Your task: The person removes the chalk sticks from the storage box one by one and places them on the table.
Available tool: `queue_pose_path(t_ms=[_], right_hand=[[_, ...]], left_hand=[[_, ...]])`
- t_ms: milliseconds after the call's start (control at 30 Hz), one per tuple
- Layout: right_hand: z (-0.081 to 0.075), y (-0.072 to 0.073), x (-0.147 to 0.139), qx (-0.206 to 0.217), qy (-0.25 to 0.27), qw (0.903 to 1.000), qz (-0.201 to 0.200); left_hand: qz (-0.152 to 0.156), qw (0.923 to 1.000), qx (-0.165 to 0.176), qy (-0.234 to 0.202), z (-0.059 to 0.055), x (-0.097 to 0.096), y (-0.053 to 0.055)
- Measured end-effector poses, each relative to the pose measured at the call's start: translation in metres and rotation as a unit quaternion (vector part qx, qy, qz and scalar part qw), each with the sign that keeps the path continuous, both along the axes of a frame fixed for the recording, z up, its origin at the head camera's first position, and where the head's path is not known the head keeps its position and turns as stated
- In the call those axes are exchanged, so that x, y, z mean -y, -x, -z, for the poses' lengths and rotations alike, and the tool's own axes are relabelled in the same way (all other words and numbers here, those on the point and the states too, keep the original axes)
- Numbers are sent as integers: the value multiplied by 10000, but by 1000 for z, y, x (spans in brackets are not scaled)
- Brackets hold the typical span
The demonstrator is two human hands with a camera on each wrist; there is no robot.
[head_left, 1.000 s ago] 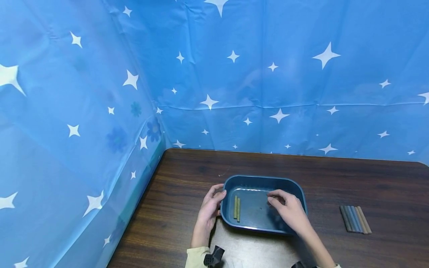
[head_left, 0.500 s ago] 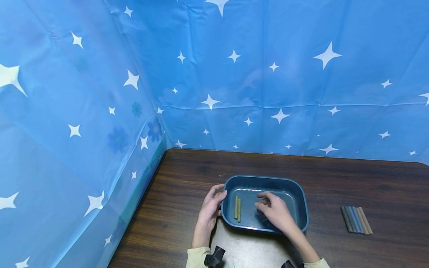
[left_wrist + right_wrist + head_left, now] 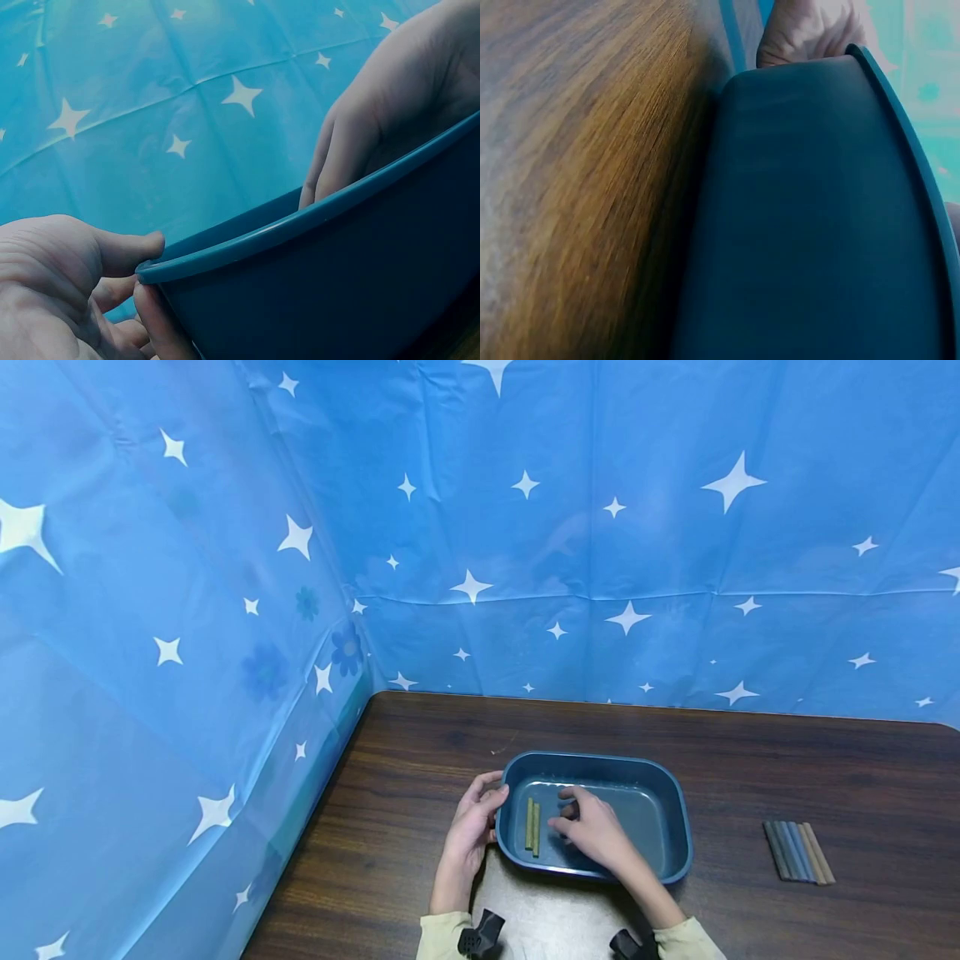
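A deep blue plastic tray [image 3: 592, 872] stands on the table, its long side facing me. My left hand [image 3: 471, 827] grips its left end, thumb over the rim and fingers against the outer wall, as the left wrist view also shows. Inside, near the left end, two thin olive-yellow sticks [image 3: 532, 831] lie side by side. My right hand [image 3: 597, 835] is inside the tray just right of them, fingers loosely bent, thumb and forefinger apart with nothing visible between them. In the left wrist view the tray wall hides the fingertips of the right hand [image 3: 390, 105].
On the dark wooden table [image 3: 735, 777], to the right of the tray, several grey, blue and tan sticks [image 3: 798, 852] lie in a tight row. A blue curtain with white stars [image 3: 555, 543] hangs behind the table and along its left side.
My right hand has moved left inside the tray, from its right half to beside the two olive-yellow sticks. The left hand keeps its hold on the tray, and the sticks have not moved.
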State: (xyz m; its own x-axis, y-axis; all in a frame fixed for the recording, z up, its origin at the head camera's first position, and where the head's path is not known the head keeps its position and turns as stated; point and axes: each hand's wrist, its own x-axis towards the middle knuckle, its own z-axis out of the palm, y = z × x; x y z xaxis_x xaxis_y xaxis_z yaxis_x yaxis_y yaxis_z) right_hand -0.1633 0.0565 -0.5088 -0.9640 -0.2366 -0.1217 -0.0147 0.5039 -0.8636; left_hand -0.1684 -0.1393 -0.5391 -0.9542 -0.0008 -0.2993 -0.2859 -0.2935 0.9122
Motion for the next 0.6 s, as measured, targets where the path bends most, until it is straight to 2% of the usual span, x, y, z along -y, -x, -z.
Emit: queue_pose_path(t_ms=[200,400,600], right_hand=[[1,6,6,7,-399,9990,-182],[3,11,12,-71,-366,9989,-279],[4,13,18,20,-278,9990,-357]], left_hand=[[25,10000,4,-11,0,0,1],[84,10000,32,13,-1,0,0],[70,10000,51,-48,-2,-1,0]])
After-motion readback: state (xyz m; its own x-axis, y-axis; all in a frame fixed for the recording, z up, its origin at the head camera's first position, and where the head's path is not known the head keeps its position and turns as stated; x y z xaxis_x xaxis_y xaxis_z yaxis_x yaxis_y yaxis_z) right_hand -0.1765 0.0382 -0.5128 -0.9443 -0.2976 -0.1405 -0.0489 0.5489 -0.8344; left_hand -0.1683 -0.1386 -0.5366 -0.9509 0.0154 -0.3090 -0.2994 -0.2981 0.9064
